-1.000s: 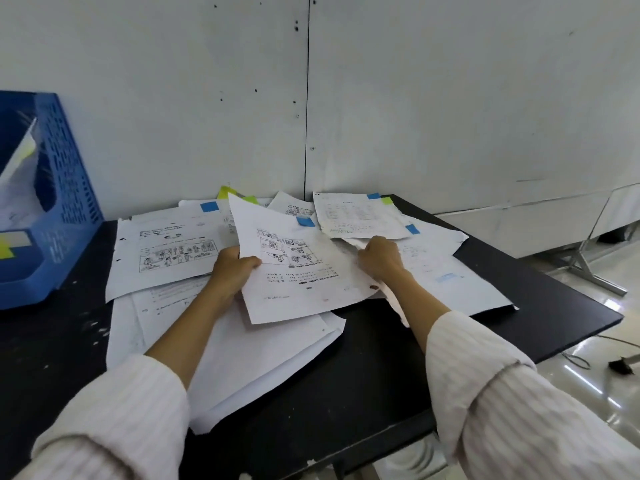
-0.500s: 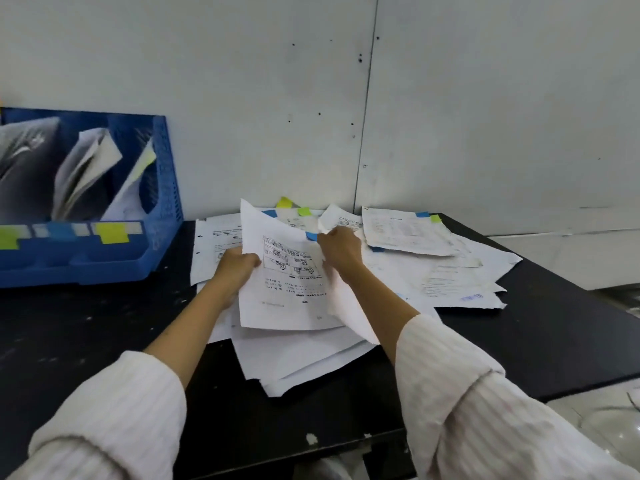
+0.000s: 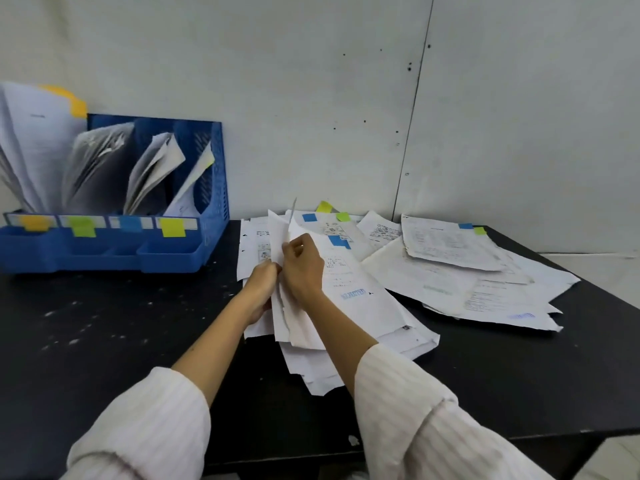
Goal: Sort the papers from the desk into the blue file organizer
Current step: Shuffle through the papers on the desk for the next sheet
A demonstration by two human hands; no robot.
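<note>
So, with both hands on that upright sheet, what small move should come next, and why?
Probably lift the sheet clear of the paper pile and carry it left toward the blue file organizer. Both the left hand and the right hand already grip it, raised on edge.

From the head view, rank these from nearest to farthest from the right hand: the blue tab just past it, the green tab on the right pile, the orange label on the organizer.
From the right hand:
1. Blue tab, just right of it on the near sheet.
2. Green tab, far right, on the right pile.
3. Orange label, far left, on the organizer.
</note>
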